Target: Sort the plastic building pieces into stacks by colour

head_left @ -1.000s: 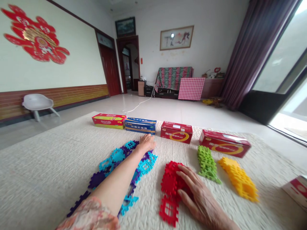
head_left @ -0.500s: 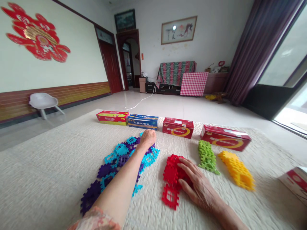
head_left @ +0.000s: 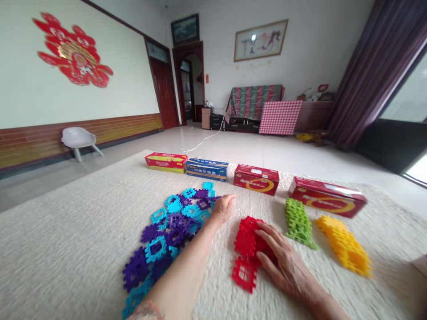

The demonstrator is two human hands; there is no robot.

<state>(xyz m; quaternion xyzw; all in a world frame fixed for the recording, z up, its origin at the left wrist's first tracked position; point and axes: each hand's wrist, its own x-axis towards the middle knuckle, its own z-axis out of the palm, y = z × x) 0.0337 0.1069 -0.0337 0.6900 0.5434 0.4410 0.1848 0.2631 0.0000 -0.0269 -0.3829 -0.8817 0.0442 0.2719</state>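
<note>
Blue and purple interlocking plastic building tiles (head_left: 174, 220) lie in a loose heap on the pale quilted mat (head_left: 83, 231). My left hand (head_left: 223, 209) is closed at the heap's right edge, its forearm crossing over the tiles. A purple edge shows beside its fingers, but what it grips is hidden. My right hand (head_left: 280, 255) lies with fingers spread on a group of red tiles (head_left: 245, 242), partly covering them. To its right are a row of green tiles (head_left: 298, 222) and a row of yellow tiles (head_left: 345, 246).
Along the mat's far side stand a red-and-green box (head_left: 166, 163), a blue box (head_left: 207, 170) and two red boxes (head_left: 256, 180) (head_left: 328, 198). Part of another box (head_left: 420, 266) shows at the right edge. A white chair (head_left: 79, 138) stands by the left wall.
My left hand has shifted right and a little nearer, from over the heap to its right edge. The view has turned slightly left. My right hand stays on the red tiles.
</note>
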